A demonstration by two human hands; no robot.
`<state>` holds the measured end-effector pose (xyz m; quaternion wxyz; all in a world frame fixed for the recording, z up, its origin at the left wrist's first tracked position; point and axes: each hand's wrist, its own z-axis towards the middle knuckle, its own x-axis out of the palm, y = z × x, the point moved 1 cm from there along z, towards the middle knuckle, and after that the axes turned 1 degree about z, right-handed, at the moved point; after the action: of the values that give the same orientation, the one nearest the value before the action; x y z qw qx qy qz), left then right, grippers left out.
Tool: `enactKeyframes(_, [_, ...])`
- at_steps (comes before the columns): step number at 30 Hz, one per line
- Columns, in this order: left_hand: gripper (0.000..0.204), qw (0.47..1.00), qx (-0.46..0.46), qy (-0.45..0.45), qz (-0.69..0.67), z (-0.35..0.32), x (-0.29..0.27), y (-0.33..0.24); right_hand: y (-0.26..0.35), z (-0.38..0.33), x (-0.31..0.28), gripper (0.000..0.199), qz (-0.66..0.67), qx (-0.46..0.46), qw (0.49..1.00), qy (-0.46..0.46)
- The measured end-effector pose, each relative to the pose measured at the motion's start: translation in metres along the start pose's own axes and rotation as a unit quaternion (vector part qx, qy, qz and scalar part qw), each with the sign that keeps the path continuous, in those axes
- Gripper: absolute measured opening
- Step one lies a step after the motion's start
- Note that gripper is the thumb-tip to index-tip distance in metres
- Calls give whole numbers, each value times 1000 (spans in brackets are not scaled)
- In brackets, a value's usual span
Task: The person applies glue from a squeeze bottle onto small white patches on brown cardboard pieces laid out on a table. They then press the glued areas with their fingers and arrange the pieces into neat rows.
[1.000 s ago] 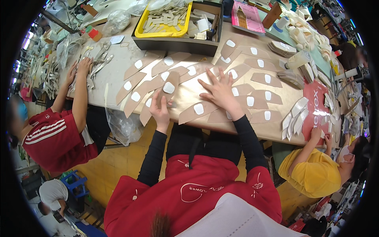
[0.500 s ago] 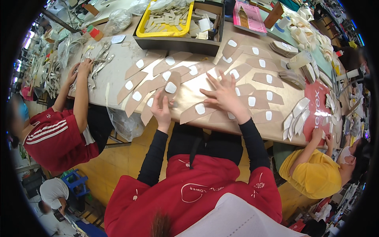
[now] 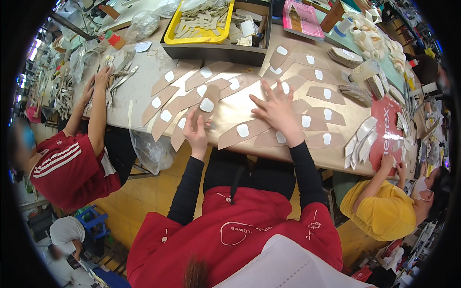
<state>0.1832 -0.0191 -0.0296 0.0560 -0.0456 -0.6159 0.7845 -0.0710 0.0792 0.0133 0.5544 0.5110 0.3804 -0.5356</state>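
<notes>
**Fingers on flat tan cut pieces, table edge**

Fingers [image 3: 200,126] of the left hand [image 3: 196,134] curl onto the near end of one tan strip [image 3: 207,106], thumb and forefingers apparently nipping its edge; whether it is lifted off the table cannot be told. The right hand [image 3: 278,111] lies palm down, fingers spread wide and flat across neighbouring tan pieces [image 3: 249,130], pressing rather than gripping.

Handling, judged: the strip is thin, flat, long and tapered, with a matte surface like leatherboard or stiff fabric. Probably very light, bends but holds shape, not fragile. A white rounded patch [image 3: 207,104] sits on its face, so hold is best taken at a bare edge or narrow end, away from the patch. Pieces overlap and would slide on each other.

Location: strip lies at the near edge of the work table [image 3: 144,81], just left of the person's middle, among rows of like pieces, each with a white patch.

Beyond: a dark tray [image 3: 211,48] holding a yellow bin [image 3: 178,37] of pale strips at the far side. Stacks of white curved pieces [image 3: 361,139] to the right. A person in a red shirt [image 3: 72,163] works at the left, another in yellow [image 3: 384,211] at the right.
</notes>
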Motion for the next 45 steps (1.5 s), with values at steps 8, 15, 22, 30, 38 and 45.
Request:
enactKeyframes(8, [28, 1000, -4, 0, -9, 0, 1, -2, 0, -7, -3, 48, 17, -6, 999, 34])
enactKeyframes(15, [28, 1000, 6, 5, 8, 1, 0, -3, 11, -4, 9, 42, 28, 2, 1000, -12])
enactKeyframes(22, [27, 1000, 2, 2, -7, 1, 2, -2, 8, 4, 3, 22, 46, -6, 997, -66])
enactKeyframes(30, [28, 1000, -10, 8, -14, 0, -1, 3, 9, 21, 19, 7, 108, 56, 987, -103])
enactKeyframes(38, [30, 997, -18, 64, 32, 2, -1, 12, 25, -5, 0, 11, 107, -19, 972, -210])
enactKeyframes(45, [33, 994, -12, 67, 82, 6, -3, 10, 11, -137, -37, 12, 221, 16, 942, -253])
